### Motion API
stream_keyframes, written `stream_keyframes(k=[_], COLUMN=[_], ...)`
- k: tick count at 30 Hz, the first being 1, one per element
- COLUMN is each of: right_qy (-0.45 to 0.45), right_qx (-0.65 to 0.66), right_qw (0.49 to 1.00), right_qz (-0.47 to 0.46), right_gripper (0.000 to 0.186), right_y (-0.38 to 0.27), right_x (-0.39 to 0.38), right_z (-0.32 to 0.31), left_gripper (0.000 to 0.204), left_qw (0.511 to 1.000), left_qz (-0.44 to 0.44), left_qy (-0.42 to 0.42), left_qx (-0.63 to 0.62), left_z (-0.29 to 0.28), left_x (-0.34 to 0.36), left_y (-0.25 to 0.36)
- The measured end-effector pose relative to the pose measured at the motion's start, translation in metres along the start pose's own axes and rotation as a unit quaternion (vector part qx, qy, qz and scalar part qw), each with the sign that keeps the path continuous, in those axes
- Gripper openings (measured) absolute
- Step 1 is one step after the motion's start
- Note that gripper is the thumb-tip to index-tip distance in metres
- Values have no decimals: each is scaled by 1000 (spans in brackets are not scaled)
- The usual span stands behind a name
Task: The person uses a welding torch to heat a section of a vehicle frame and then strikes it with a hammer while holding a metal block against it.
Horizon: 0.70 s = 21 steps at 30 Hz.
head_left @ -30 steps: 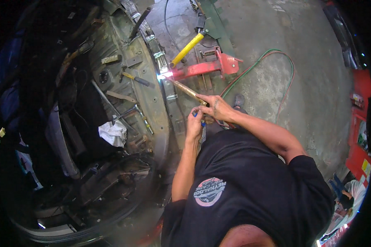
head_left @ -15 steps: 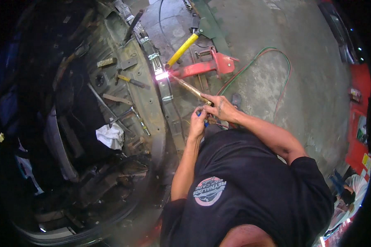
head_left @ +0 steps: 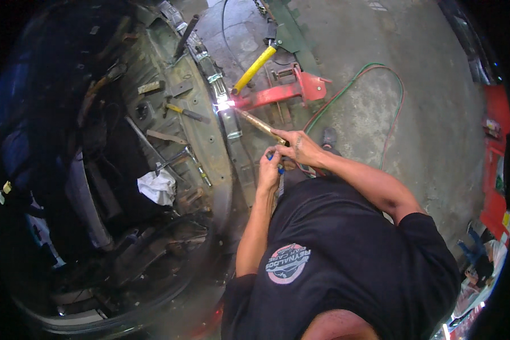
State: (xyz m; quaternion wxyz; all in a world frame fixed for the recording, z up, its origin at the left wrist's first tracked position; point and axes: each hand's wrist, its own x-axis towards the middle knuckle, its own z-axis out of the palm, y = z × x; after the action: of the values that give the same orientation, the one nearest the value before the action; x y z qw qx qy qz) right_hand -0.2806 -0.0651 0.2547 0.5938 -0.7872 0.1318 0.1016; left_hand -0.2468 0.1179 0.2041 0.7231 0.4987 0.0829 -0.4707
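Note:
My right hand (head_left: 302, 147) is wrapped round the brass body of a gas torch (head_left: 256, 123). Close below it, my left hand (head_left: 269, 164) is closed at the torch's rear end, where small blue parts show between the fingers. The torch tip points up and left at a bright white-pink glow on the metal sill (head_left: 216, 85) of a car body. Right at the glow, the end of a red steel arm (head_left: 272, 95) meets the sill. A yellow cylinder (head_left: 254, 70) slants up from near that same end.
On the bare car floor lie a yellow-handled hammer (head_left: 187, 113), a ratchet with a long socket extension (head_left: 196, 164) and a white rag (head_left: 157, 187). Red and green hoses (head_left: 357, 76) loop over the concrete at right. Another person (head_left: 484, 266) is at the far right edge.
The whole view has shifted slightly. Both hands keep their hold on the torch, its tip still beside the glow, which looks whiter and a little less pink.

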Motion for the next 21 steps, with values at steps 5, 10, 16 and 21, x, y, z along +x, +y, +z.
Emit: stream_keyframes(k=[5,10,16,21], right_qy=[13,16,6,-9], right_qx=[-12,-11,12,43], right_qw=[999,999,1000,998], right_qz=[-38,-48,-20,48], right_gripper=[62,62,62,63], right_y=[10,9,-4,-7], right_x=[10,11,-3,-14], right_z=[13,14,-1,-14], left_gripper=[20,19,20,20], left_qw=[999,999,1000,1000], left_qz=[14,9,22,21], left_qy=[31,38,12,-4], left_qx=[24,16,6,13], left_z=[-2,-2,-5,0], left_x=[-4,-6,1,10], left_y=[10,11,-7,-20])
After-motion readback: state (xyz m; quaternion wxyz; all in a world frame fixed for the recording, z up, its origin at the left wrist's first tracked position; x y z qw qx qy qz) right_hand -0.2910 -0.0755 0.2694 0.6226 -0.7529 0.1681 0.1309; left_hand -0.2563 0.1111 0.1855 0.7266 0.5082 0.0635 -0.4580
